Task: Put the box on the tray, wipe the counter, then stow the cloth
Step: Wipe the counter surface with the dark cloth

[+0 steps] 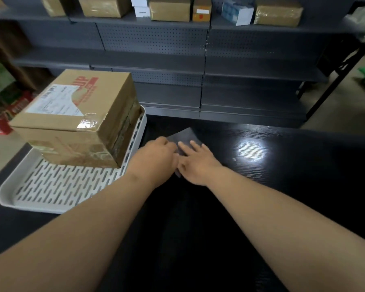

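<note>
A taped cardboard box (pixel 76 116) with a shipping label stands on the far part of a white slotted tray (pixel 57 188) at the left of the black counter (pixel 282 165). A dark grey cloth (pixel 184 134) lies flat on the counter just right of the tray. My left hand (pixel 156 157) has its fingers curled at the cloth's left edge, gripping it. My right hand (pixel 198 159) lies flat on the cloth with fingers straight, pressing it down. Most of the cloth is hidden under both hands.
Dark grey pegboard shelving (pixel 177 60) stands behind the counter; its top shelf carries several cardboard boxes (pixel 169 8). Red and green packages (pixel 6 108) sit on the floor at the left. A light glare marks the counter right of my hands.
</note>
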The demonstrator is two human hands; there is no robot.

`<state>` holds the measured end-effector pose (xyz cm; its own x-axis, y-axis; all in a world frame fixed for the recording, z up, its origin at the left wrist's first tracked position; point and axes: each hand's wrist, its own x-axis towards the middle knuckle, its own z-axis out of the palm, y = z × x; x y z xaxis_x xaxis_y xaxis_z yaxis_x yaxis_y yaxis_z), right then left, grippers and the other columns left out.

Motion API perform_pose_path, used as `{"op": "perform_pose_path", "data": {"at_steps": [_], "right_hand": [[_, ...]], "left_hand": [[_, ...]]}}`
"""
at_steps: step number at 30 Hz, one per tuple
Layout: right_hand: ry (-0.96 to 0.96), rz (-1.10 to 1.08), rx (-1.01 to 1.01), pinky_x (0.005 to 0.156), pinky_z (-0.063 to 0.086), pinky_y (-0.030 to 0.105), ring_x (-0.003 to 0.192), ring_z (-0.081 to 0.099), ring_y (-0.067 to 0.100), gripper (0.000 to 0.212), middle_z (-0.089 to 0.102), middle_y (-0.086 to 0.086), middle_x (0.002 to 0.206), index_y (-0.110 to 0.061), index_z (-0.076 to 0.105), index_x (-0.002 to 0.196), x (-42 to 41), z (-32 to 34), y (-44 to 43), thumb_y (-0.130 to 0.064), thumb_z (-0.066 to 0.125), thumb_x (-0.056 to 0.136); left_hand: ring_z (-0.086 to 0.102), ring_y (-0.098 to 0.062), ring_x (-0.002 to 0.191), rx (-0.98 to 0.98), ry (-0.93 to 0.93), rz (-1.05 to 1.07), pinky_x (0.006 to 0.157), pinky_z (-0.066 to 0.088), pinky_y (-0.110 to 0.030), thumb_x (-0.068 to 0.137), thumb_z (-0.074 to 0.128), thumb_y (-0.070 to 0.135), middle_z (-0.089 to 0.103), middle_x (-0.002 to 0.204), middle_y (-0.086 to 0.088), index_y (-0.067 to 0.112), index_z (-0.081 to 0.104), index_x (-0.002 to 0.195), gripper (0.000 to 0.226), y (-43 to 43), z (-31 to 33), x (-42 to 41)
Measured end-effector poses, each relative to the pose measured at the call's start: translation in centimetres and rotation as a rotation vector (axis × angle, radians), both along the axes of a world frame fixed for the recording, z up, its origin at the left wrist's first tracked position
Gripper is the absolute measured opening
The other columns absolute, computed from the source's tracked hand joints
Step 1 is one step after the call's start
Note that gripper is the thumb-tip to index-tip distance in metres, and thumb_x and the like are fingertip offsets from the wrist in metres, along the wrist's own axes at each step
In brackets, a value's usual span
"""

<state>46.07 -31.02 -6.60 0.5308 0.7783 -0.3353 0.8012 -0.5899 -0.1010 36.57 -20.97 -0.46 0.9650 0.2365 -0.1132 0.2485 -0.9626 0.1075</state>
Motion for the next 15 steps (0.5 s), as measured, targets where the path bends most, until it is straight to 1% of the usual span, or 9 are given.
{"op": "perform_pose_path", "data": {"at_steps": [3,5,6,7,10,12,13,14,15], "right_hand": [[0.011,0.169,-0.003,0.117,0.003,0.05,0.147,0.0,0.03,0.048,0.001,0.0,0.161,-0.042,0.016,0.147,-4.3,0.4,-1.8,-0.04,0.02,0.1],[-0.015,0.302,0.044,0.115,0.019,0.052,0.143,0.021,0.033,0.049,0.022,0.003,0.158,-0.044,0.03,0.143,-8.5,0.4,-4.0,-0.041,0.023,0.095],[-0.033,0.374,0.069,0.11,0.031,0.051,0.137,0.036,0.033,0.048,0.037,0.002,0.151,-0.045,0.04,0.137,-11.3,0.2,-5.5,-0.043,0.026,0.091],[-0.052,0.438,0.066,0.107,0.037,0.047,0.131,0.045,0.029,0.046,0.044,-0.003,0.146,-0.048,0.043,0.133,-13.9,-0.1,-6.9,-0.045,0.028,0.089],[-0.073,0.604,0.03,0.111,0.024,0.037,0.131,0.044,0.016,0.041,0.041,-0.014,0.144,-0.052,0.037,0.133,-17.7,-0.5,-10.0,-0.047,0.022,0.095],[-0.064,0.572,0.005,0.107,0.033,0.036,0.128,0.049,0.017,0.043,0.051,-0.013,0.139,-0.051,0.047,0.128,-15.2,-0.2,-10.2,-0.05,0.027,0.09],[-0.085,0.477,0.015,0.105,0.039,0.039,0.128,0.05,0.023,0.046,0.052,-0.007,0.139,-0.046,0.049,0.13,-12.9,0.0,-9.9,-0.049,0.028,0.088],[-0.117,0.316,0.046,0.106,0.038,0.044,0.132,0.044,0.029,0.05,0.045,0.001,0.146,-0.041,0.044,0.137,-10.2,0.1,-9.7,-0.048,0.025,0.09],[-0.115,0.095,0.028,0.111,0.031,0.046,0.139,0.032,0.032,0.052,0.03,0.005,0.154,-0.038,0.031,0.145,-7.5,0.3,-9.7,-0.046,0.021,0.094]], "left_hand": [[0.053,-0.025,0.116,-0.012,-0.079,0.023,0.096,0.046,-0.039,0.098,0.04,0.031,0.053,0.128,-0.006,0.016,0.054,0.129,0.037,0.9,0.5,-0.4],[0.052,-0.026,0.117,-0.014,-0.095,0.014,0.095,0.044,-0.038,0.098,0.039,0.031,0.053,0.13,-0.005,0.017,0.053,0.131,0.038,1.3,0.5,-1.0],[0.052,-0.026,0.117,-0.012,-0.093,0.008,0.094,0.044,-0.038,0.099,0.039,0.032,0.053,0.13,-0.005,0.018,0.053,0.131,0.038,1.4,0.4,-1.4],[0.052,-0.025,0.117,-0.013,-0.081,0.004,0.093,0.045,-0.039,0.099,0.038,0.032,0.053,0.13,-0.005,0.019,0.052,0.132,0.038,1.5,0.3,-1.7],[0.051,-0.023,0.118,-0.019,-0.039,0.005,0.094,0.048,-0.038,0.099,0.037,0.033,0.052,0.132,-0.003,0.02,0.05,0.134,0.039,1.8,-0.1,-3.0],[0.05,-0.023,0.119,-0.022,-0.04,-0.009,0.095,0.047,-0.038,0.099,0.038,0.033,0.051,0.132,-0.002,0.02,0.05,0.134,0.04,1.9,-0.4,-4.1],[0.049,-0.023,0.12,-0.022,-0.046,-0.021,0.096,0.047,-0.038,0.098,0.039,0.033,0.051,0.133,-0.002,0.02,0.05,0.134,0.04,2.0,-0.4,-4.6],[0.049,-0.023,0.12,-0.02,-0.048,-0.03,0.097,0.046,-0.038,0.098,0.039,0.032,0.051,0.133,-0.002,0.02,0.05,0.135,0.04,2.1,-0.4,-5.2],[0.048,-0.023,0.121,-0.013,-0.051,-0.039,0.098,0.046,-0.039,0.098,0.039,0.033,0.051,0.133,-0.002,0.02,0.049,0.135,0.04,2.3,-0.4,-5.8]]}}
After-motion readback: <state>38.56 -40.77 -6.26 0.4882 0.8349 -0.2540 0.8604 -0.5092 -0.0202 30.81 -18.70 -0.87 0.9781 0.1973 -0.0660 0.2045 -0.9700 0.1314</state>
